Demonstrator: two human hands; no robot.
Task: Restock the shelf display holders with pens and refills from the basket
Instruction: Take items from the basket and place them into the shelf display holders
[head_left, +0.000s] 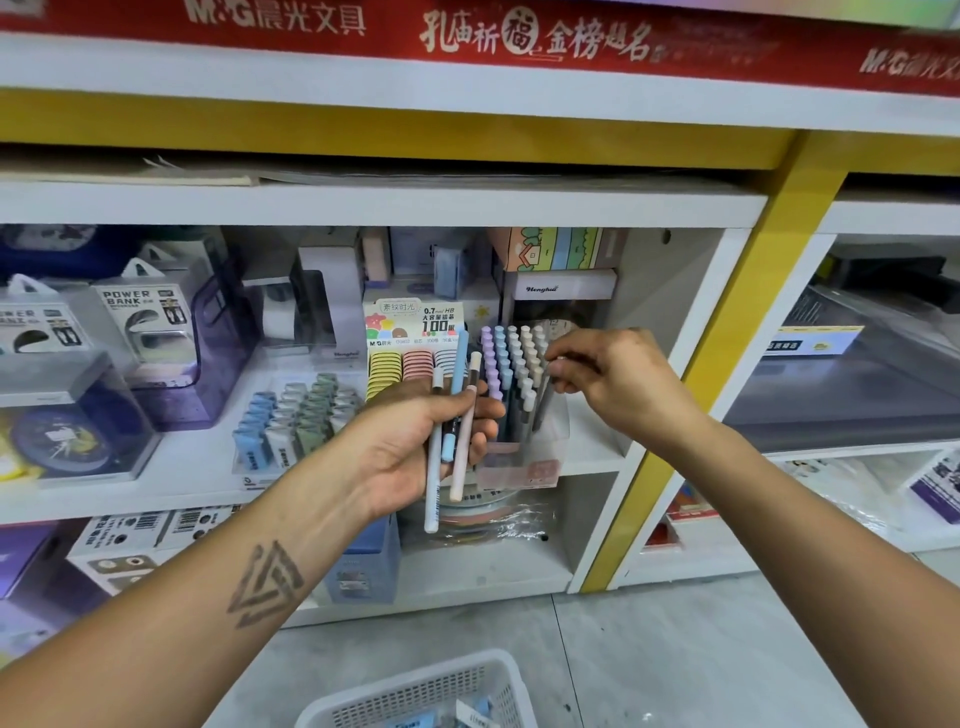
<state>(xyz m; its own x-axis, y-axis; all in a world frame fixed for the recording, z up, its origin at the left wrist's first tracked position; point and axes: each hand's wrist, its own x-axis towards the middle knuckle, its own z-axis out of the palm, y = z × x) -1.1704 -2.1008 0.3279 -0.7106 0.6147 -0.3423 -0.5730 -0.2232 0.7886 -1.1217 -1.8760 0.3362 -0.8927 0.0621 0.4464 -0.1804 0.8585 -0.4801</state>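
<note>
The left hand (415, 447) grips three pens (457, 415), fingers curled round them, just left of the clear pen holder (519, 457) on the shelf (592, 447). The right hand (613, 384) seems to pinch one grey pen (543, 397) at the holder's right edge. The white basket (431, 691) sits near, on the floor.

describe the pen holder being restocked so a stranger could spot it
Middle white shelf, near its right wall. The clear pen holder sits by the right hand, behind the pens in the left hand. Only it holds upright pens with pastel caps.
</note>
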